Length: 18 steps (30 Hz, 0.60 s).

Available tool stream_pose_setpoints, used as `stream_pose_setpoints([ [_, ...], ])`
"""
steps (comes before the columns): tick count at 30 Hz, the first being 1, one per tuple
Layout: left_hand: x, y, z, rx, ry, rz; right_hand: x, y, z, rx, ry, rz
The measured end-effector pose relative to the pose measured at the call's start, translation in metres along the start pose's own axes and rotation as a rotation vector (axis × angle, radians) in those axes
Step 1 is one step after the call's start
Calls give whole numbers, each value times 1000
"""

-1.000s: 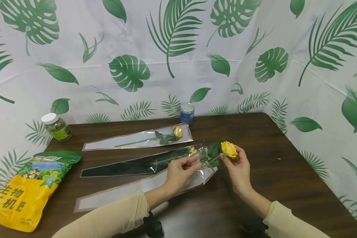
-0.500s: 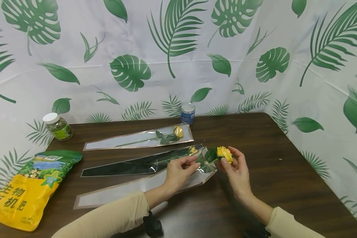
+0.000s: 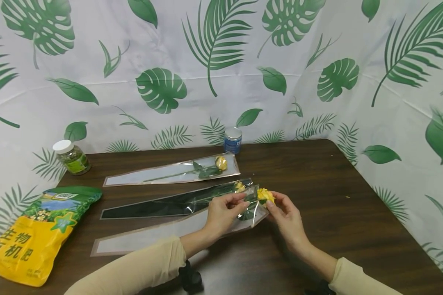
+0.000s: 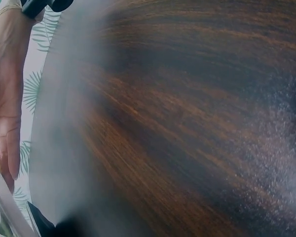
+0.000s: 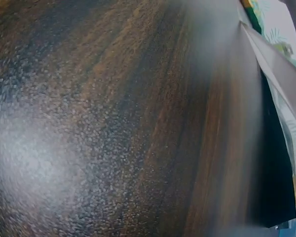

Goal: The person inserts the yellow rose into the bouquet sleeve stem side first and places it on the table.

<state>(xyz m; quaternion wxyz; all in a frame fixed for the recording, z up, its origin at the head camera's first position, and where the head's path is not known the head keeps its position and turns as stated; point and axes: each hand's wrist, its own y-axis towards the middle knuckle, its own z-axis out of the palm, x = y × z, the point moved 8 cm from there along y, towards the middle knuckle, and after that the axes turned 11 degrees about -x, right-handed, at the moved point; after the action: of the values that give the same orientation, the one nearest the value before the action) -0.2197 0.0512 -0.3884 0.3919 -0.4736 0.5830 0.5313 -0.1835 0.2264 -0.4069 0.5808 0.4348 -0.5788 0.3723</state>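
Note:
A yellow rose [image 3: 264, 194] with green leaves lies partly inside a long white-and-clear flower sleeve [image 3: 155, 234], its bloom at the wide mouth. My right hand [image 3: 287, 217] holds the rose by the bloom, with thumb and fingers around it. Between thumb and fingertips my left hand [image 3: 222, 213] pinches the clear film near the mouth. Most of the stem is hidden by the left hand and the film. Along the right edge of the right wrist view runs a pale sleeve edge [image 5: 271, 66]; the fingers do not show there.
Behind lie a black sleeve [image 3: 144, 207] with a yellow rose and a white sleeve [image 3: 127, 179] with another. A blue tin [image 3: 232, 140] and a lidded jar [image 3: 71, 157] stand at the table's back. A yellow-green bag [image 3: 33, 241] lies left on the brown table [image 3: 339, 196].
My right hand has moved left and slightly down with the rose, and its leaves have slid into the sleeve. The left hand has stayed almost still on the film.

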Motion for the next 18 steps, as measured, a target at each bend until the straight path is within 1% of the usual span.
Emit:
stream_pose_setpoints([
  [4, -1, 0, -1, -2, 17, 25, 3, -3, 3, 26, 30, -22],
  [8, -4, 1, 0, 3, 38, 49, 5, -6, 7, 62, 66, -19],
  [10, -5, 1, 0, 6, 49, 49, 5, -8, 10, 86, 52, -22],
  [14, -6, 1, 1, 4, 53, 47, 3, -10, 16, 129, -11, -22],
  [18, -6, 2, 2, 10, 44, 41, -1, -13, 19, 148, -28, 8],
])
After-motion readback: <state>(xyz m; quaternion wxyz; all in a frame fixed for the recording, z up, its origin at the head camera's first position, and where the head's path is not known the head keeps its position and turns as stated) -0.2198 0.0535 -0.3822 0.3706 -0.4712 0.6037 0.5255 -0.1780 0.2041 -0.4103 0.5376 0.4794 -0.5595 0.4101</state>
